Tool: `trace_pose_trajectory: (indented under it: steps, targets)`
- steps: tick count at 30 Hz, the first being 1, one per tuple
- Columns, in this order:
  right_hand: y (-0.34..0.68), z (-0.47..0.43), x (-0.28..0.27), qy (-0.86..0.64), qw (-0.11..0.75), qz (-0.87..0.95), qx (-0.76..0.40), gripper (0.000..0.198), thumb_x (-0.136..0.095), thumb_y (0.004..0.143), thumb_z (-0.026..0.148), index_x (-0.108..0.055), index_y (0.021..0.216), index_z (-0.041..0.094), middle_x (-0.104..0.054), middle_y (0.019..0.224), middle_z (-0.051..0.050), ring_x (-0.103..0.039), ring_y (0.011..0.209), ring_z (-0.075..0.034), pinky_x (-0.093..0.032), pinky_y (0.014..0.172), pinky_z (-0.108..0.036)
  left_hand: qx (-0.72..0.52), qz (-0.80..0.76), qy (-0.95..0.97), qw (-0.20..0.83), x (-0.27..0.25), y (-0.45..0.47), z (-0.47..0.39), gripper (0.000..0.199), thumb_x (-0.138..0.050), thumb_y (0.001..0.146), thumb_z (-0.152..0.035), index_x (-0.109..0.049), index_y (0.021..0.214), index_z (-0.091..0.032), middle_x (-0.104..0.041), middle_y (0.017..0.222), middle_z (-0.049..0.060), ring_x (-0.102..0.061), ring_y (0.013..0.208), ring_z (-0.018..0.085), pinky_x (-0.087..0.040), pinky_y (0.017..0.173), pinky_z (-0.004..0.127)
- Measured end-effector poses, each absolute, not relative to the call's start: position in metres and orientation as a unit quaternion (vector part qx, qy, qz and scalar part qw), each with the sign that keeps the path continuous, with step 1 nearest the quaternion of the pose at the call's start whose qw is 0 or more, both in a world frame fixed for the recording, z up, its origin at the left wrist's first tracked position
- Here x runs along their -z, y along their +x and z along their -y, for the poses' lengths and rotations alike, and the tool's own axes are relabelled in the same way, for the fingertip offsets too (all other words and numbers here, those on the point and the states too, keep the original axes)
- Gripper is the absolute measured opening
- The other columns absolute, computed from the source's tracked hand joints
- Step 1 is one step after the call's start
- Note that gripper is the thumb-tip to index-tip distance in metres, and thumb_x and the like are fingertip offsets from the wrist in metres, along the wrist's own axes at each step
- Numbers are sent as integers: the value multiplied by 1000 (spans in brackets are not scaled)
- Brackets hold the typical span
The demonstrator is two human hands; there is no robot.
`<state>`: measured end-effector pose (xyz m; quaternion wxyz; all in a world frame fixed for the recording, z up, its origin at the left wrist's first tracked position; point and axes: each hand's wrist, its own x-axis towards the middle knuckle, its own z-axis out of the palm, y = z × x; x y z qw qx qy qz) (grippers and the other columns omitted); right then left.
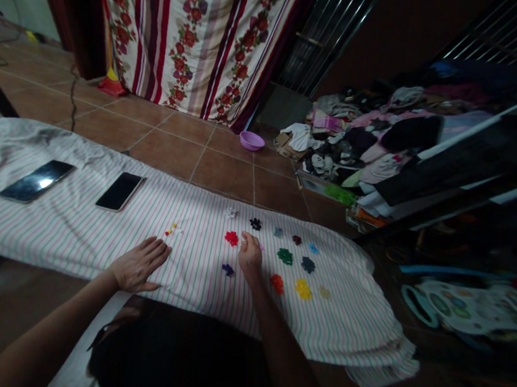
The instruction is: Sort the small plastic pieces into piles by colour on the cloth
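My left hand [140,262] lies flat, fingers stretched out, on the striped cloth [193,285]. Just beyond its fingertips is a small scatter of red, yellow and white pieces [172,230]. With fingers curled together, my right hand [251,255] is beside the red pile [231,238]; whatever it pinches is hidden. A pink pile [261,247] shows partly behind that hand. Around it lie little heaps sorted by colour: black [256,224], white [231,213], purple [227,270], green [285,256], dark blue [308,264], orange [277,283] and yellow [303,289].
Two phones [121,191] [37,181] rest on the cloth to the left. Grey, brown, light blue and beige heaps sit farther right. Beyond the table are a purple basin [251,141], a curtain [201,39] and piled clothes [362,130].
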<state>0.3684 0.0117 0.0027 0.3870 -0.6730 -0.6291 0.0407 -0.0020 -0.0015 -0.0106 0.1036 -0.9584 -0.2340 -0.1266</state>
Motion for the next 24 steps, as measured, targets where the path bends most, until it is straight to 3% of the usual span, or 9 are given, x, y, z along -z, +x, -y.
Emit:
trace_pose_trajectory:
  steps: [6, 15, 24]
  targets:
    - [336, -11, -19, -629, 418, 655, -36, 38, -36, 87, 16, -67, 109, 19, -64, 103, -11, -61, 100, -22, -51, 94, -37, 135, 237, -959, 80, 9, 0, 2, 76, -40, 91, -63, -47, 137, -3, -55, 128, 25, -48, 122, 38, -34, 106, 55]
    - [261, -15, -12, -565, 354, 730, -150, 27, -45, 89, 17, -69, 102, 22, -64, 99, -7, -62, 89, -18, -52, 82, -30, 137, 235, -960, 71, 4, 1, 2, 75, -40, 91, -63, -46, 136, -4, -55, 127, 25, -47, 123, 38, -35, 106, 56]
    - [213, -23, -13, -562, 301, 753, -165, 30, -47, 90, 17, -67, 112, 23, -64, 102, -6, -61, 93, -18, -51, 86, -29, 127, 227, -961, 88, -1, 3, 2, 76, -45, 89, -63, -49, 133, -1, -56, 125, 26, -50, 120, 41, -37, 103, 57]
